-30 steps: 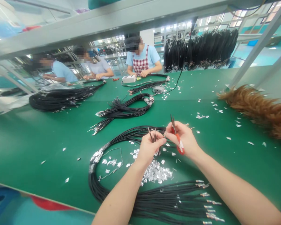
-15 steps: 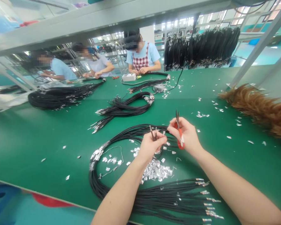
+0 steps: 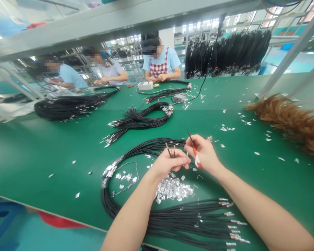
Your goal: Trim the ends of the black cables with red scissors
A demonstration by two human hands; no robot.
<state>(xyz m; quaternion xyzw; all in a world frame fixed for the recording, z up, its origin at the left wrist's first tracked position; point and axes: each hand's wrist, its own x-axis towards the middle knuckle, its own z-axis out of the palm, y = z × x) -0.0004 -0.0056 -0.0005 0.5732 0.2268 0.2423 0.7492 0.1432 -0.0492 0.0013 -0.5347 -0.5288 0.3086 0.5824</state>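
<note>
1. The left hand (image 3: 170, 163) is curled around a few thin black cables with pale stripped tips (image 3: 168, 150); two tips poke up above its fingers, over the green tabletop (image 3: 54, 146).

2. Here comes the right hand (image 3: 205, 151)! Half a second ago it stood slightly apart; now its thumb and fingers are back just beside the left fingertips, a small pale strip showing between them. Whether both hands touch the strip, I can't tell.

3. The dark-bladed, red-handled scissors (image 3: 195, 153) have tipped over too: nearly upright then, leaning up and to the left now, still gripped in the right palm.

4. So the blades point clear of the strip; this looks like fingertip work, not a cut.

5. Beneath, the heap of crumpled silver foil scraps (image 3: 172, 190) lies unchanged, inside the curve of the big black cable bundle (image 3: 132, 151) with its silver-wrapped section (image 3: 111, 170).
</note>
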